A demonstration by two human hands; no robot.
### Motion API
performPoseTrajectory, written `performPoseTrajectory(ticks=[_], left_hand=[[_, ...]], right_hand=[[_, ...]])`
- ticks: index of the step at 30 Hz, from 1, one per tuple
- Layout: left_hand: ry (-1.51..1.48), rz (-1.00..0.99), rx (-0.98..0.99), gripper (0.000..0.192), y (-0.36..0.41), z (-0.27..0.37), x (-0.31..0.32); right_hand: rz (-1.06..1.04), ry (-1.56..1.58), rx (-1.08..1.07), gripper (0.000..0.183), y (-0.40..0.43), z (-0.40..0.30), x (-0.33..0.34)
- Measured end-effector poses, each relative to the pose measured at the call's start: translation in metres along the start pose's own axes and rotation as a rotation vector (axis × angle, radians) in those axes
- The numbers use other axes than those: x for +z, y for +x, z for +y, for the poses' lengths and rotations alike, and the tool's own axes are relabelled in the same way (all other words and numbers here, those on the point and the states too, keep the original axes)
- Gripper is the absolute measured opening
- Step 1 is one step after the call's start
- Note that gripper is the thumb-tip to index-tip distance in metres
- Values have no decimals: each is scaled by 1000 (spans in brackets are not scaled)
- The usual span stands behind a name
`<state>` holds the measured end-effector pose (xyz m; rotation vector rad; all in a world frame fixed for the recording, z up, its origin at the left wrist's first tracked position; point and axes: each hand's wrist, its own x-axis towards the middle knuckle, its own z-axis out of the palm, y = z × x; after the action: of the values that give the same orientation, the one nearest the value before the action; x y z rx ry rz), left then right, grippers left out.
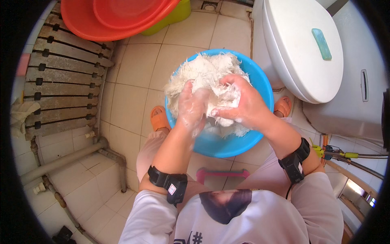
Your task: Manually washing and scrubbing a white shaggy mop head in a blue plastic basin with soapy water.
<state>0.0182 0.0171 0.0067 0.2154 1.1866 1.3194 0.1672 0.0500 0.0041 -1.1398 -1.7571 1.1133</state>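
Note:
A light-blue plastic basin (225,149) rests on the tiled floor between my feet. Heaped inside it is wet white shaggy fabric (210,65), its long pile clumped and partly hanging over the left rim. My right hand (248,102) curls around a bunch of this fabric, with its thumb across the near side and whitish suds on the skin. Close beside it, my left hand (192,105) lies against the pile; it is wet and blurred, and whether its fingers grip the fabric is unclear. Some whitish wet material shows low in the basin.
A white toilet (301,45) with its lid down stands at the right. Red basins (122,15) sit above a green plastic object (170,21) at the far left. A radiator (65,79) and pipes (64,164) line the left wall. A pink bar (224,173) is beneath me.

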Motion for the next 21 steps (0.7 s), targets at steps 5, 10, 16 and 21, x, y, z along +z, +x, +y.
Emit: performPoseTrajectory(ticks=[5,10,16,21], left_hand=[[6,2,19,44,-4,4,0],[-105,-130,-9,41,3,-4,-3],[-264,-201,-168,40,9,6,1],[33,-177,-261,37,41,-34,-62]], right_hand=[[-106,398,355,31,6,18,-7],[118,581,217,23,5,16,8],[190,-196,-230,20,-17,-7,43],[-5,-235,-416,17,-32,-6,62]])
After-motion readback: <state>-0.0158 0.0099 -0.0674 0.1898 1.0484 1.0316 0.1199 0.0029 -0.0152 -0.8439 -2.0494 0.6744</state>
